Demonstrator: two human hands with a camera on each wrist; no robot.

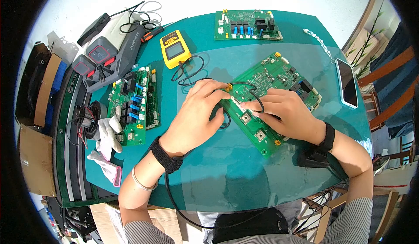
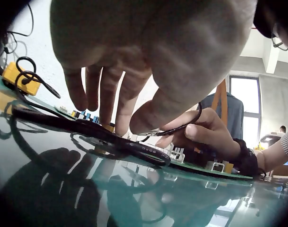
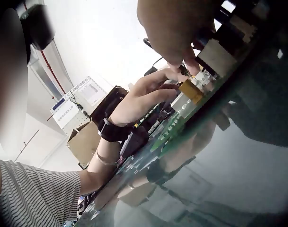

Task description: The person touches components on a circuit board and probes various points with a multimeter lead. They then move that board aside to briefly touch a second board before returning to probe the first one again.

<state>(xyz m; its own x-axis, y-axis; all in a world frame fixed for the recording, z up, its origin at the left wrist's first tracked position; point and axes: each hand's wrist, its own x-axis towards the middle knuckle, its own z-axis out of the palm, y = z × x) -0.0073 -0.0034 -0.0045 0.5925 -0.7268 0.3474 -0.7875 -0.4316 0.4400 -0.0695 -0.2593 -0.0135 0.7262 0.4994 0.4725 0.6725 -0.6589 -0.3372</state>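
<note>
A green circuit board (image 1: 267, 76) lies tilted across the mat under both hands. My left hand (image 1: 198, 110) reaches over its left corner, fingers extended down to the board beside a yellow component; the left wrist view shows these fingers (image 2: 106, 94) fairly straight, thumb apart. My right hand (image 1: 286, 113) pinches the end of a thin black cable (image 1: 254, 94) at a white connector along the board's near-left edge. In the left wrist view the cable (image 2: 200, 111) loops over the right fingers. The exact tip is hidden between the fingers.
A yellow handheld meter (image 1: 175, 48) with a black lead lies behind the left hand. More circuit boards lie at left (image 1: 131, 106) and at the back (image 1: 248, 25). A soldering station (image 1: 109, 54), white gloves (image 1: 107, 143) and a phone (image 1: 347, 83) stand or lie around the mat.
</note>
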